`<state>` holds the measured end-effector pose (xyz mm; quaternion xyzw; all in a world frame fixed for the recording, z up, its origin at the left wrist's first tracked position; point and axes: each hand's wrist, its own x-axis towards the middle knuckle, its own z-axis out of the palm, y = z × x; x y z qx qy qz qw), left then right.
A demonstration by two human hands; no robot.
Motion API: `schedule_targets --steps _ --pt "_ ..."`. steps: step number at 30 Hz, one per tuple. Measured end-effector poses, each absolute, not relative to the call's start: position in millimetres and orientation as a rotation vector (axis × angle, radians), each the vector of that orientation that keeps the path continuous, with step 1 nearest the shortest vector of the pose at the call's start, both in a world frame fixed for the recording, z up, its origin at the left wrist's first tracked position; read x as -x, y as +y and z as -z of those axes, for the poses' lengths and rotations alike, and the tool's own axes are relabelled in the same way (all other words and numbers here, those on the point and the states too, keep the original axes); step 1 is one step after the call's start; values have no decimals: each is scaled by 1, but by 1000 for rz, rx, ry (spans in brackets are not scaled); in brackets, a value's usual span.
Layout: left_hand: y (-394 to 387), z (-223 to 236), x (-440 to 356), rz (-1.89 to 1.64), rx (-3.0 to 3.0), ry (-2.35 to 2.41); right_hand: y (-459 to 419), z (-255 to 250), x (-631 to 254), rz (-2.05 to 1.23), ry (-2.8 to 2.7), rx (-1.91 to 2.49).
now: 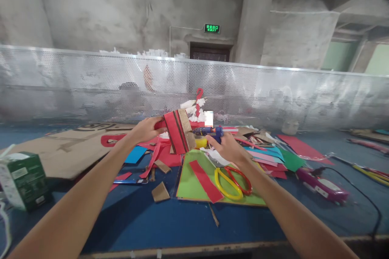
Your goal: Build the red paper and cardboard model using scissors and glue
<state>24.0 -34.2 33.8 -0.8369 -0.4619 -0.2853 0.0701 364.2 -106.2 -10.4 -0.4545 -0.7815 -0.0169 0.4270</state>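
Note:
My left hand (148, 130) is closed on a red cardboard piece (176, 132) with dark stripes and a bare brown strip along its right side, held up above the table. My right hand (227, 145) grips a blue glue gun (209, 131), its nozzle pointing left at the brown strip; whether it touches cannot be told. A yellow roll (200, 142) shows just below the gun. Under my right hand, scissors (229, 184) with one yellow and one red handle lie on a green sheet (191, 186), beside a red paper strip (206, 181).
A flat cardboard sheet (69, 149) and a green box (26, 180) are on the left. Coloured papers (267, 156) pile up on the right, near a purple device (322, 186) with a black cable. A perforated metal screen (258, 93) borders the table's back, behind a red hook-shaped piece (199, 95).

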Motion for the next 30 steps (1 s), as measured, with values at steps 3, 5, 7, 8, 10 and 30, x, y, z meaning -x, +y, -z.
schedule_targets --steps 3,5,7,8,10,30 --pt "-34 -34 -23 868 2504 -1411 -105 11 -366 14 -2003 1110" --pt "-34 -33 -23 886 2506 -1421 -104 12 -367 28 -1977 1139" --pt "-34 -33 -22 908 2517 -1421 -102 12 -369 16 -1952 1164" --pt "-33 -33 -21 913 2522 -1420 -101 12 -370 4 -1941 1164" --pt "-32 -32 -21 914 2525 -1423 -101 12 -371 -17 -1932 1149" --pt "-33 -31 -24 944 2523 -1416 -103 11 -363 62 -1897 1183"
